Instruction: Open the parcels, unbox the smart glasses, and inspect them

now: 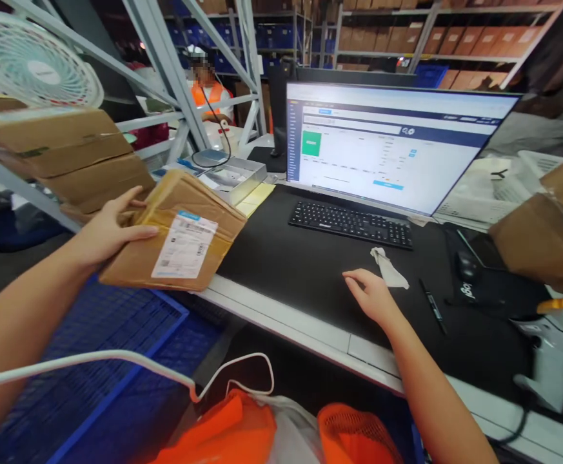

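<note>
Flat black mat (520, 295) bears "logi" in white; white rectangular paper label (186, 248) on brown cardboard parcel (138, 258) is illegible.

Left fingers (138, 232) holding cardboard parcel (165, 216), right fingers (357, 277) over black worktop (271, 258)

Left of centre, the left hand (114, 225) holds a package (179, 235) above a crate (167, 335) at lower left. Right of centre, a keyboard (351, 224) lies before the monitor (387, 145), the right hand (371, 296) nearer, a mouse (465, 265) farther right. Shelves (382, 55) span the top, behind.
</note>
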`<state>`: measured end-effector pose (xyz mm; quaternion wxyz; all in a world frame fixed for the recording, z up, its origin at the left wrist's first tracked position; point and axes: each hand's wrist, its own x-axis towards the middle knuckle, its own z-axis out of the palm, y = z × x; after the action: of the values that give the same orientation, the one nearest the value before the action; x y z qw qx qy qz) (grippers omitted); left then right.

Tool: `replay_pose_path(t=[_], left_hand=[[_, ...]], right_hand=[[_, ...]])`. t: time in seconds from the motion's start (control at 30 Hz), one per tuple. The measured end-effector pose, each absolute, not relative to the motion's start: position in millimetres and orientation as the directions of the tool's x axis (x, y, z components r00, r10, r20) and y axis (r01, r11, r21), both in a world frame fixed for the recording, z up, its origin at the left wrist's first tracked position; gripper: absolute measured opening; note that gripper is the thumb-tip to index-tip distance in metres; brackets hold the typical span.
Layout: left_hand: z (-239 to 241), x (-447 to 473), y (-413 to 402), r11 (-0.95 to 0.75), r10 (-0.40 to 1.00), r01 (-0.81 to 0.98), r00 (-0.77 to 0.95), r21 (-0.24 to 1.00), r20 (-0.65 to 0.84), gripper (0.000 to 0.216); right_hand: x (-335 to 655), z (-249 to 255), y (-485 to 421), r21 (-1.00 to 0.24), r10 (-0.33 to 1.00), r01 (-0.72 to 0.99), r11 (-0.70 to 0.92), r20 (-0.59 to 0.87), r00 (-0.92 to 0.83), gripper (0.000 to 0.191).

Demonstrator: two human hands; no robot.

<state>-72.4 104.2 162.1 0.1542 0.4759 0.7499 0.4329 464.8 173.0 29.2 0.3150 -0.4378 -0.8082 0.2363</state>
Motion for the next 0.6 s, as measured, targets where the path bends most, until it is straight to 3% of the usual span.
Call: replay_pose_path(t=[0.1, 0.17, 0.23, 0.3, 0.4, 0.5, 0.6], left_hand=[[157.5, -37.0, 96.6, -0.073, 0.822, 0.271, -0.529, 0.960, 0.212, 0.109], [149.6, -5.5, 102.5, -0.254, 0.840, 0.121, -0.465, 0.960, 0.281, 0.090], [137.9, 25.8, 118.6, -0.324, 0.856, -0.025, -0.433, 0.946, 0.282, 0.078], [123.6, 54.5, 143.6, -0.323, 0.894, -0.175, -0.377, 0.930, 0.240, 0.076], [99.9, 93.9, 189.0, -0.332, 0.932, -0.305, -0.254, 0.893, 0.260, 0.080], [75.3, 125.7, 228.2, -0.337, 0.938, -0.303, -0.189, 0.892, 0.290, 0.090], [50.5, 140.3, 248.1, -0.280, 0.957, -0.278, -0.154, 0.919, 0.245, 0.103]], right_hand=[[500.4, 58.2, 166.5, -0.521, 0.791, 0.677, 0.520, 0.592, -0.152, 0.032], [550.2, 70.8, 152.8, -0.468, 0.723, 0.798, 0.380, 0.688, 0.059, 0.034], [616.0, 69.3, 132.2, -0.443, 0.685, 0.886, 0.138, 0.688, 0.238, 0.038], [685.6, 55.4, 109.5, -0.394, 0.718, 0.897, -0.200, 0.564, 0.408, 0.041], [766.3, 30.5, 84.1, -0.315, 0.695, 0.684, -0.658, 0.093, 0.712, 0.041], [797.0, 20.5, 80.5, -0.306, 0.639, 0.578, -0.757, -0.161, 0.752, 0.055], [786.8, 25.8, 89.0, -0.362, 0.711, 0.629, -0.688, -0.162, 0.685, 0.054]])
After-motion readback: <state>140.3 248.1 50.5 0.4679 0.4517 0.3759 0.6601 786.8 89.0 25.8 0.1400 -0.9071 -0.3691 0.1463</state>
